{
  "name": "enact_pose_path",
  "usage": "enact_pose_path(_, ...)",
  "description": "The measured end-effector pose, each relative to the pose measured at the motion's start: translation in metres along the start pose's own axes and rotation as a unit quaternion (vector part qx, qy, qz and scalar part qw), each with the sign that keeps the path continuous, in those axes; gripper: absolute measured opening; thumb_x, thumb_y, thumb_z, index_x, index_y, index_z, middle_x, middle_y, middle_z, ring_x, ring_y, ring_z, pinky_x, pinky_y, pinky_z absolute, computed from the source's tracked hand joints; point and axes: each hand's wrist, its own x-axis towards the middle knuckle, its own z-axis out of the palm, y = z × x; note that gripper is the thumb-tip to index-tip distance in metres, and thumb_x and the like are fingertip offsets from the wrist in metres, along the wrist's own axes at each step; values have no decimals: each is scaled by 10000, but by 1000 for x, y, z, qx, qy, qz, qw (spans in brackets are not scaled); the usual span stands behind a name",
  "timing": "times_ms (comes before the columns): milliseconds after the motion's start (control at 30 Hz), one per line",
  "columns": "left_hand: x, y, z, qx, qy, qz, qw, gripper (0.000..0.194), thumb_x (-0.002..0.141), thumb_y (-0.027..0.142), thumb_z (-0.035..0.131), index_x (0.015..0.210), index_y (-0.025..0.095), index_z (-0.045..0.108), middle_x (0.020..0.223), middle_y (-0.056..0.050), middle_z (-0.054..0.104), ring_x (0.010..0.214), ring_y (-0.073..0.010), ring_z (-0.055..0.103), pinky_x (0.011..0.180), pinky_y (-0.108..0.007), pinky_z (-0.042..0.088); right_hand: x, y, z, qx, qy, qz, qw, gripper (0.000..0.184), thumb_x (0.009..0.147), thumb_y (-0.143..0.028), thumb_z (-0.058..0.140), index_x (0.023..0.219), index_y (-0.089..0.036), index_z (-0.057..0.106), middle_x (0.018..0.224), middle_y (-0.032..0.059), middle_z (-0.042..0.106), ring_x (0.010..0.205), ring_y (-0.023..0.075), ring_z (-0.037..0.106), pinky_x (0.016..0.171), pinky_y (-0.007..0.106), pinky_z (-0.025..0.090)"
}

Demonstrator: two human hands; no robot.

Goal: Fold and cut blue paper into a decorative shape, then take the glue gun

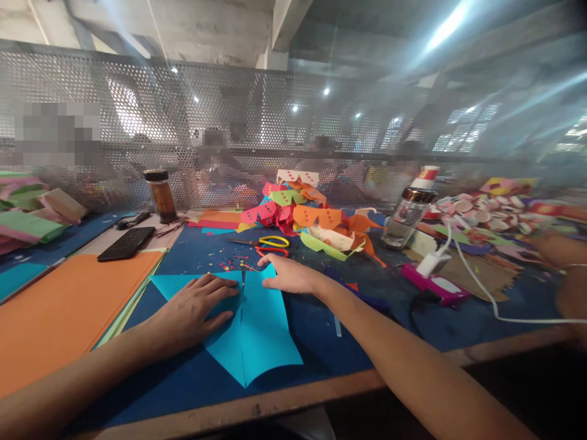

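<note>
A sheet of bright blue paper (263, 318) with a crease down its middle and a slit at its top edge lies before me, its lower edges lifted a little. My left hand (204, 305) rests on the left part of the sheet, palm down, fingers stretched out. At the top right edge, my right hand (288, 275) grips the paper, thumb on the near side and fingers behind. Just beyond the sheet are scissors (268, 244) with yellow and red handles, blades pointing left, amid small paper scraps (232, 263).
Colored paper cutouts (316, 217) are heaped at the back. Orange sheets (77, 299) and a black phone (126, 243) lie left, near a brown-filled bottle (161, 198). To the right are a clear bottle (406, 220), a magenta power strip (433, 286) with a white cable, and another person's arm (568, 275).
</note>
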Motion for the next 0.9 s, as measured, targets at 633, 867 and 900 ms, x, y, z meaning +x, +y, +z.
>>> enact_pose_path(633,-2,11,-13,-47,-45,23,998,310,969,336,543,1267,257,570,1313,-79,614,1185,-269,591,992,-500,524,-25,-11,-5,-11,19,13,1000,796,815,-300,640,1535,-195,319,933,45,662,720,169,565,634,250,372)
enact_pose_path(867,-2,12,-14,-38,-36,27,998,315,956,320,554,1265,258,574,1294,-74,625,1169,-268,595,988,-491,528,-29,-13,-4,-15,-12,-72,997,482,821,-142,532,1245,-317,677,925,-22,709,690,142,551,648,234,357)
enact_pose_path(900,-2,11,-13,-35,-38,27,998,317,958,324,551,1268,257,570,1300,-75,621,1169,-270,594,986,-495,528,-29,-12,-5,-14,-19,-76,997,441,821,-139,525,1182,-309,712,935,-23,717,686,142,556,641,235,360)
